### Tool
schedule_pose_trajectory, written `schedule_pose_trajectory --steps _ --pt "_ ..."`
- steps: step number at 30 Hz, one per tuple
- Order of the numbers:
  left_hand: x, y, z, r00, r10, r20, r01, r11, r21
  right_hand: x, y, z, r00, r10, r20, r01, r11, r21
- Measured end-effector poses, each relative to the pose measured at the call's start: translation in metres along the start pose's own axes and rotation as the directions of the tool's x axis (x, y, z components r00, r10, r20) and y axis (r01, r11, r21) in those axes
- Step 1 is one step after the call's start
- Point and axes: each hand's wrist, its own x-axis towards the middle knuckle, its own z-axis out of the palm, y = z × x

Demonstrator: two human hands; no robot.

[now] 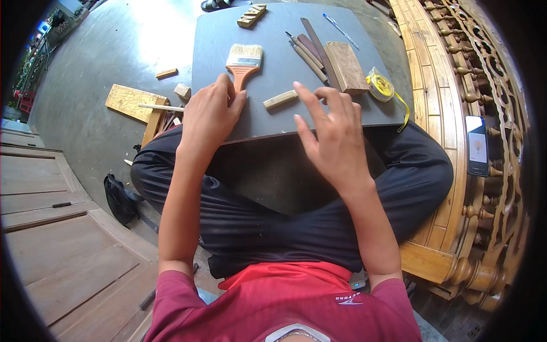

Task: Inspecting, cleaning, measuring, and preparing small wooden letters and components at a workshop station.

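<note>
A flat paintbrush [244,64] with pale bristles, a metal band and an orange-brown handle points away from me on the grey board. My left hand [212,111] is closed at its handle end, thumb and forefinger on either side. To the right of it lies a short light wooden piece [280,100], angled on the board. Over the board's near edge, my right hand [333,128] is open, fingers apart and nothing in them. Its forefinger comes close to the wooden piece's right end; whether they touch I cannot tell.
The grey board [219,34] also bears a wood block [346,67], several thin tools [307,57], a blue pen [340,29], a yellow tape measure [380,86] and a notched wood block [252,15]. Wood scraps [134,102] lie left. A phone [477,145] rests by the right railing.
</note>
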Motion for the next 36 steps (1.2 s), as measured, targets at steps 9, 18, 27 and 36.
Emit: schedule_pose_trajectory --steps 9,18,27,36 --pt "-0.005 -0.010 -0.005 0.994 0.111 -0.011 -0.108 0.985 0.131 0.012 -0.013 0.011 0.996 -0.091 0.011 0.089 0.989 0.115" --pt "-0.032 0.066 -0.066 0.868 0.403 -0.290 -0.478 0.837 -0.266 0.034 -0.006 -0.012 0.978 -0.145 -0.149 0.165 0.977 0.137" --pt "-0.014 0.025 0.024 0.953 0.218 -0.212 -0.241 0.966 -0.090 0.028 0.033 -0.025 0.893 0.437 -0.110 -0.213 0.624 0.752" --pt "-0.011 0.019 -0.024 0.929 0.296 -0.222 -0.350 0.896 -0.272 0.041 0.007 -0.027 0.919 0.376 0.122 -0.273 0.380 0.884"
